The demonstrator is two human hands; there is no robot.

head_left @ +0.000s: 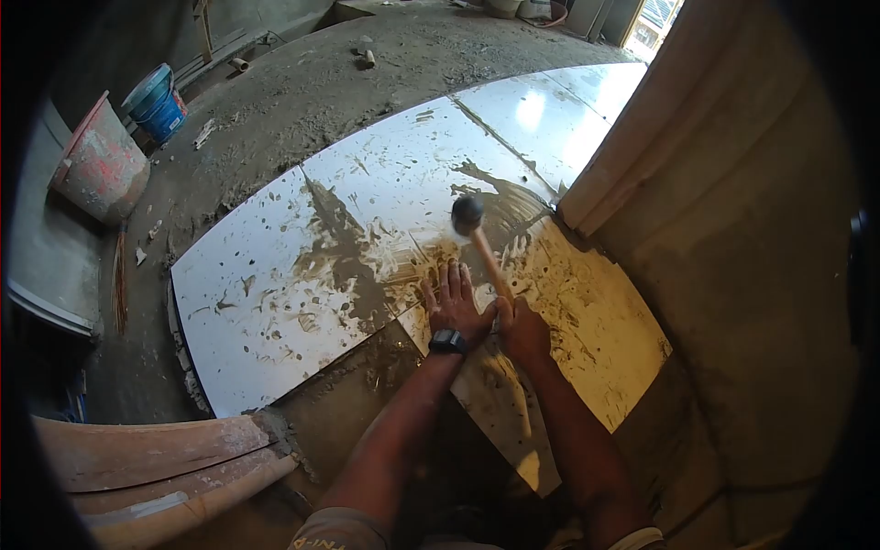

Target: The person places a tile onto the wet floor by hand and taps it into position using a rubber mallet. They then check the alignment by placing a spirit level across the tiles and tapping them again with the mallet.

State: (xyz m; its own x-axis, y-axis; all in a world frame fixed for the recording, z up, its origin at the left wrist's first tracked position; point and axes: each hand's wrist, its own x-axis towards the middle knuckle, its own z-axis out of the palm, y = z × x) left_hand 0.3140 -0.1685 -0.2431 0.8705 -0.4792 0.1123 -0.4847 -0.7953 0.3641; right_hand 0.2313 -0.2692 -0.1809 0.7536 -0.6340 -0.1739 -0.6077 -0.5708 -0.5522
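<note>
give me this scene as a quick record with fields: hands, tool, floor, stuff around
left hand: flat, fingers spread, pressed on a mortar-smeared tile
right hand: closed round the wooden handle of a mallet
mallet: dark head above the tile, just beyond the left hand
wrist: black watch on the left arm
floor: large white tiles, streaked with wet mortar
far left: blue bucket, red bucket
right: bare wall
</note>
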